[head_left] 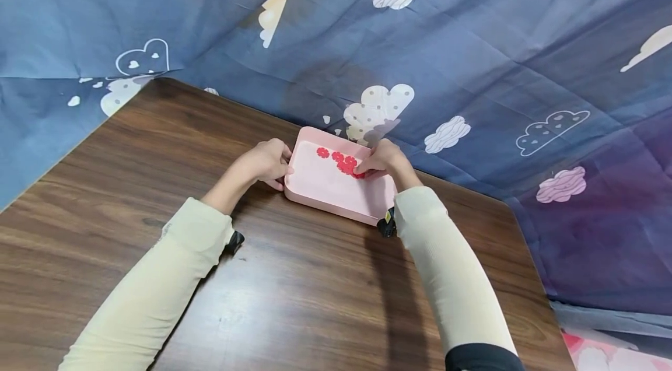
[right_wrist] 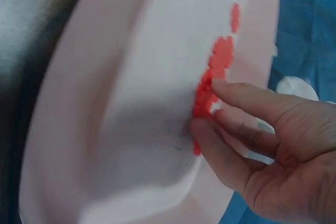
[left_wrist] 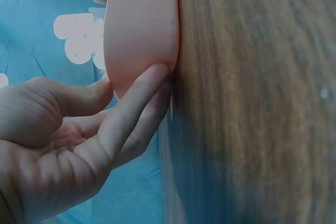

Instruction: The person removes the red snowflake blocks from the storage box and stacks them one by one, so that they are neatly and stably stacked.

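The tabletop (head_left: 315, 283) runs from 6 o'clock up to a pink tray (head_left: 336, 206). At the tray's 9 o'clock end the left hand (head_left: 268, 162) pinches the wall, probably to steady it; the left wrist view alone shows its fingers laid low against the outside, thumb at the rim. From 2 o'clock the right hand (head_left: 385, 158) dips in, bent so its fingertips reach the red flower-shaped pieces (head_left: 345, 164) along the tray's 12 o'clock side. The right wrist view reveals a small gap between thumb and fingers; whether they grip a piece, I cannot tell. Behind, at 12 o'clock, hangs a blue cloth (head_left: 236, 85).
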Available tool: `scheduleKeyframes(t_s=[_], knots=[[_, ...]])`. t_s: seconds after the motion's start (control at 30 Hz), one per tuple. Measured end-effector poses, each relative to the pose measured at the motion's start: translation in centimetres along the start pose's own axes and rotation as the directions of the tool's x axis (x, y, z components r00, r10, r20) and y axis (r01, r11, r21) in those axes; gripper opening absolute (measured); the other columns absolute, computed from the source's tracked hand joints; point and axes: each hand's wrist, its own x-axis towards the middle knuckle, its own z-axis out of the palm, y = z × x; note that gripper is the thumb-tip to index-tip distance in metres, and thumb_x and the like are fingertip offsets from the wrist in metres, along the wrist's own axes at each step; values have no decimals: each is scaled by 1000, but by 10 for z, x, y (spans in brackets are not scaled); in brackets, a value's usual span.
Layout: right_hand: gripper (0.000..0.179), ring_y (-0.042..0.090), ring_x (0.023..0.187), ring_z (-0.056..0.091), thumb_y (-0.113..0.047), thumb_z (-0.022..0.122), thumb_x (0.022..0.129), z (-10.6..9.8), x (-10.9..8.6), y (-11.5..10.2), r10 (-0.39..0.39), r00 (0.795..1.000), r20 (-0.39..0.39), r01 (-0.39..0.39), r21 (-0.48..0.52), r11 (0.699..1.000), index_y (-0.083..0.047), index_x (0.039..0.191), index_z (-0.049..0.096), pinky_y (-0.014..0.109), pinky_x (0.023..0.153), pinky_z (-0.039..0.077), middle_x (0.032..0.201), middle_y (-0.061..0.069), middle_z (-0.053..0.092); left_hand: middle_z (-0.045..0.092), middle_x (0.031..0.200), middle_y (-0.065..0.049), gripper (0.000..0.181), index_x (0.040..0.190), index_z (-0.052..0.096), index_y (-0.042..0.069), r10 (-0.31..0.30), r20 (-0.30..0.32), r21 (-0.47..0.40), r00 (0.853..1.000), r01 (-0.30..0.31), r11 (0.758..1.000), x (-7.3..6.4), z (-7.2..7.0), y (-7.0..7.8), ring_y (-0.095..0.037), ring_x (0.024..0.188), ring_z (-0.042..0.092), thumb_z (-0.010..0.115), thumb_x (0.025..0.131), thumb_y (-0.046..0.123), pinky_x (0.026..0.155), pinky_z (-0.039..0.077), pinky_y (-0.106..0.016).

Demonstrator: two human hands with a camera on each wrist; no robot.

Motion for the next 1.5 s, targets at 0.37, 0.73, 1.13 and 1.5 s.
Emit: scheduleKeyframes(t_s=[0.37,0.73,1.13,1.5], knots=[[32,13,69,80,-20,92,88,5,4,1,41,999,-25,-43,-114,993,-3,99,67,36,113,60,70,2,76,65,134,-28,47,152,45,-11,6,0,21,1000,-6,1000,2,0,2,-21,88,71,58,107,-2,76,72,-29],[23,13,66,78,-17,90,89,11,10,2,13,998,-55,-24,-206,978,-8,87,69,32,91,70,66,2,73,65,136,-28,48,152,45,-10,-9,0,10,1000,9,1000,1,0,1,-21,88,70,58,108,-1,77,72,-29],[8,11,65,73,4,74,97,6,6,14,-34,999,36,31,91,995,2,96,66,34,76,73,79,6,70,67,129,-28,46,151,46,-12,12,-6,12,1000,-12,1000,-1,2,1,-17,79,70,57,107,-2,73,72,-28],[10,12,71,72,7,72,98,-16,-10,17,-76,996,41,71,105,992,6,104,64,35,82,72,89,9,66,67,130,-28,45,151,47,-12,12,1,9,1000,-12,1000,-1,2,2,-18,80,69,56,107,-3,74,72,-27]])
